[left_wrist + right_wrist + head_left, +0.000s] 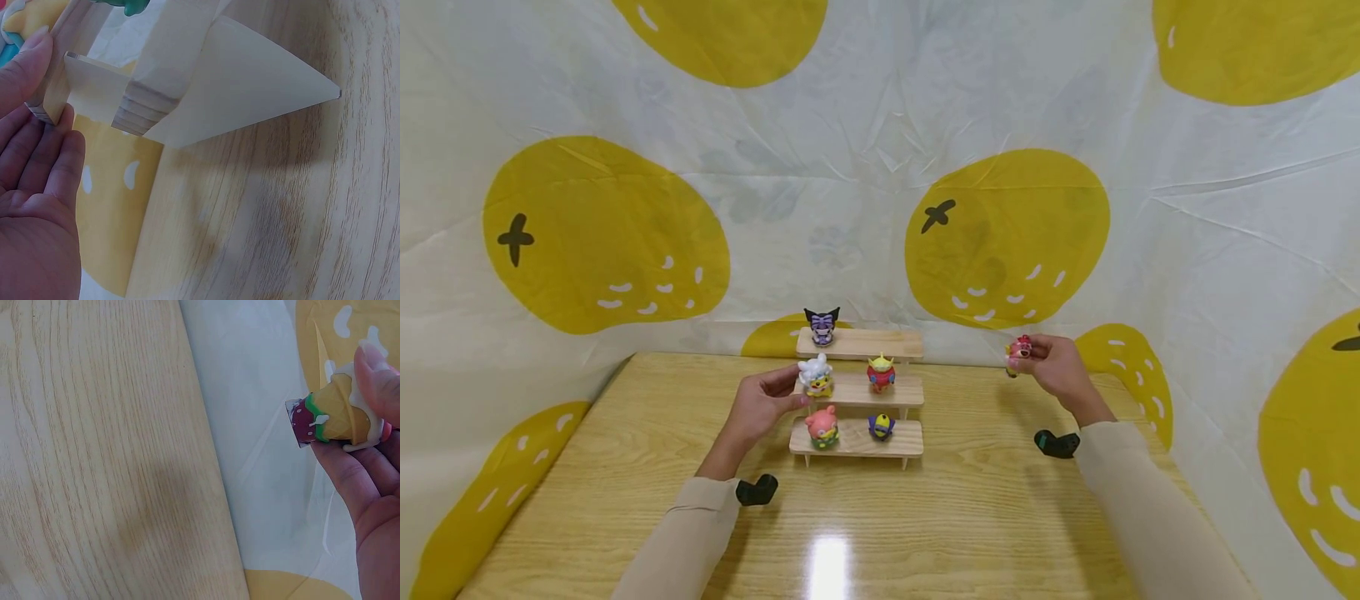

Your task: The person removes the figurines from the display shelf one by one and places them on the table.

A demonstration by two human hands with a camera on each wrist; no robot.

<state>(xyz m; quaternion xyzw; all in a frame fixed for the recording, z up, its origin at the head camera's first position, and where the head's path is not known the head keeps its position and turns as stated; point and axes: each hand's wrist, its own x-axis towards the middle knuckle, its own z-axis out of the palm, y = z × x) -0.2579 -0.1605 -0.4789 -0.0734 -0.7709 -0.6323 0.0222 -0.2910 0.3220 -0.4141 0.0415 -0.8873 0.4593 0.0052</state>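
Note:
A three-tier wooden display stand (865,343) stands on the table with several small figurines on its steps. My left hand (765,406) grips the left end of the middle step, thumb above and fingers below; the left wrist view shows the step's edge (47,106) between them. Right beside that thumb is a white-haired yellow figurine (816,377). To the right of the stand, my right hand (1060,367) pinches a red-headed figurine (1018,350) above the table. Its ice-cream-cone body (337,409) shows in the right wrist view, with the head mostly hidden by the fingers.
A black-and-purple figurine (822,327) is on the top step. A red three-eyed figurine (882,373) shares the middle step. On the bottom step are a pink figurine (823,428) and a yellow-and-purple one (882,427). A fruit-print curtain (850,208) hangs behind the wooden table (970,500).

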